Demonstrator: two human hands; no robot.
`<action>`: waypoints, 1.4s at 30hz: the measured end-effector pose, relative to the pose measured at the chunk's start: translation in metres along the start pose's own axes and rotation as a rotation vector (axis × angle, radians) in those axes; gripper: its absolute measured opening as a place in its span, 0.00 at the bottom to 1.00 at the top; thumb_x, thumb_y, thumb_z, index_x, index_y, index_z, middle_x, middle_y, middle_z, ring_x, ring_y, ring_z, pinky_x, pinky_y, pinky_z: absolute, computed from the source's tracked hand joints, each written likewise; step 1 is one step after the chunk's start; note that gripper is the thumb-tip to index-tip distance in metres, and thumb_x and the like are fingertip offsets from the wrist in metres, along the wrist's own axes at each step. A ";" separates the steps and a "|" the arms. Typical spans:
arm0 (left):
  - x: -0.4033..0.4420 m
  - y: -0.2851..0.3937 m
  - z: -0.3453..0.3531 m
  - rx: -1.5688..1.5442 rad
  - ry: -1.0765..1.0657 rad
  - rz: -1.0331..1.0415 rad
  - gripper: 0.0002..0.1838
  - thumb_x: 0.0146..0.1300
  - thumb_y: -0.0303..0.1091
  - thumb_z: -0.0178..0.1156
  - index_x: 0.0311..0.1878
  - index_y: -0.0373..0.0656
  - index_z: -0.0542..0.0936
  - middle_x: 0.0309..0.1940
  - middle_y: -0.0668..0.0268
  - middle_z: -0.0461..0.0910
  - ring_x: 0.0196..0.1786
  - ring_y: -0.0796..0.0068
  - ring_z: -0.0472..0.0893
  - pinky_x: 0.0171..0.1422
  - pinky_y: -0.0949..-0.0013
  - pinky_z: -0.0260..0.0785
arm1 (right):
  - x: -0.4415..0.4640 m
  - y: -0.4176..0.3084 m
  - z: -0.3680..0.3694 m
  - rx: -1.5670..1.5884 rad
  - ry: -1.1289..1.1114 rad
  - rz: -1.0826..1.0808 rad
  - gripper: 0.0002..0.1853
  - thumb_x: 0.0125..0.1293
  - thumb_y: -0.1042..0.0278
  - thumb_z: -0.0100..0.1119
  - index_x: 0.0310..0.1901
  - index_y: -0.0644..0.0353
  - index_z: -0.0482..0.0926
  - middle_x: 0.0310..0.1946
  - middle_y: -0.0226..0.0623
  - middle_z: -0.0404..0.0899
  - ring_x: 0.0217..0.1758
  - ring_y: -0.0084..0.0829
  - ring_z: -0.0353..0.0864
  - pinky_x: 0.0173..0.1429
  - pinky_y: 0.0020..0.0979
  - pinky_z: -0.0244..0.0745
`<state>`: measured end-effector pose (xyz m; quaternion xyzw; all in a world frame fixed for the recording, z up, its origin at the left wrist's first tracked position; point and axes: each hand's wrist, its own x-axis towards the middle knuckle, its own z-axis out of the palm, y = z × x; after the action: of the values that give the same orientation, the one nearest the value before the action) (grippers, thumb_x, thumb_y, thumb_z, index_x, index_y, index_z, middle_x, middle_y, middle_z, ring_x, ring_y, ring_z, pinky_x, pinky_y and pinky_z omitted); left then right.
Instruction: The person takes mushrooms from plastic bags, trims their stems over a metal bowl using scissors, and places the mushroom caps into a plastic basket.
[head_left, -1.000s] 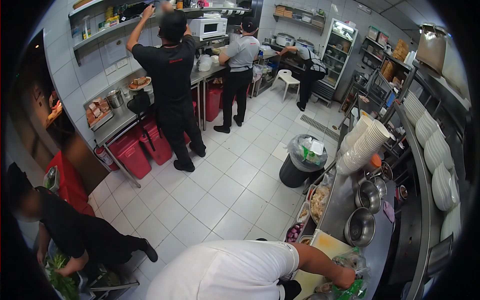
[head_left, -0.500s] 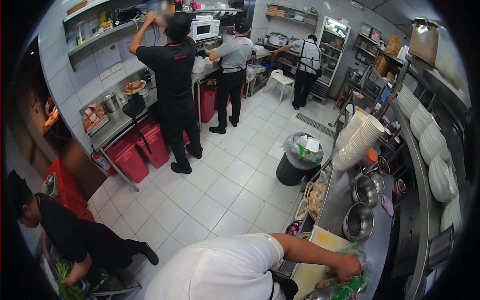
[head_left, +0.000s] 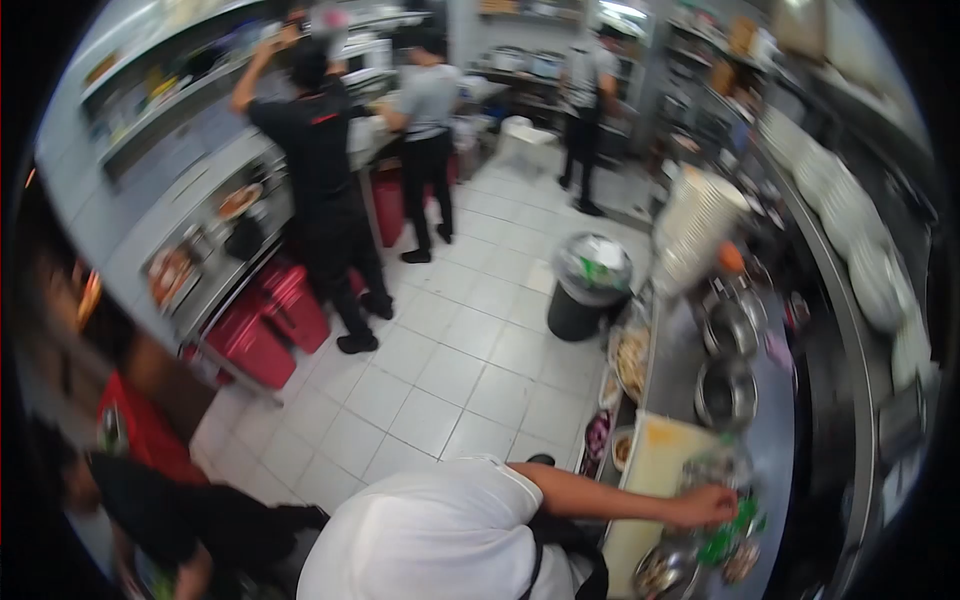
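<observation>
My left arm stretches from the white sleeve over a pale cutting board [head_left: 655,470] on the steel counter. My left hand [head_left: 708,506] is closed, its fingers drawn together at a clear and green plastic bag [head_left: 735,530], apparently gripping it; blur hides the exact grip. Just below the hand stands a metal bowl [head_left: 665,570] holding pieces of food. A small heap of food pieces [head_left: 740,562] lies to the right of that bowl. My right hand is out of view.
Metal bowls [head_left: 727,393] and stacked white tubs [head_left: 700,225] stand farther along the counter. Food containers [head_left: 630,360] line its near side. A black bin [head_left: 590,290] stands on the floor. Co-workers stand across the room; another person [head_left: 190,510] bends at lower left.
The whole view has shifted and blurred with my head's motion. My left hand has moved up off the bag's middle, and the metal bowl shows more fully. The lower-left person has bent lower.
</observation>
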<state>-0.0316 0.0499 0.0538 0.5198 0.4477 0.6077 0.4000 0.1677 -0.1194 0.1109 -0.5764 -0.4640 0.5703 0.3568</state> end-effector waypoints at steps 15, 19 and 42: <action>-0.033 0.010 0.005 -0.629 -0.365 -0.576 0.22 0.78 0.32 0.52 0.72 0.40 0.73 0.59 0.55 0.83 0.54 0.65 0.86 0.63 0.64 0.79 | 0.025 0.027 -0.007 -0.664 0.381 -0.619 0.25 0.59 0.59 0.76 0.56 0.62 0.83 0.38 0.48 0.88 0.36 0.47 0.88 0.40 0.43 0.81; -0.044 0.018 0.014 -0.585 -0.340 -0.550 0.21 0.79 0.31 0.51 0.72 0.40 0.73 0.61 0.56 0.83 0.59 0.64 0.85 0.65 0.64 0.76 | 0.021 0.020 -0.001 -0.716 0.390 -0.522 0.26 0.58 0.58 0.76 0.55 0.63 0.84 0.37 0.47 0.88 0.34 0.45 0.88 0.39 0.43 0.81; -0.083 -0.018 0.026 -0.471 -0.315 -0.576 0.19 0.80 0.28 0.46 0.68 0.37 0.76 0.55 0.57 0.84 0.56 0.65 0.87 0.63 0.65 0.81 | 0.029 0.083 0.012 0.286 0.075 -0.097 0.17 0.73 0.56 0.65 0.50 0.63 0.84 0.22 0.34 0.78 0.20 0.25 0.75 0.26 0.31 0.71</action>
<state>0.0058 -0.0206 0.0154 0.3541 0.3566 0.4698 0.7258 0.1643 -0.1196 0.0222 -0.5175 -0.3917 0.5906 0.4795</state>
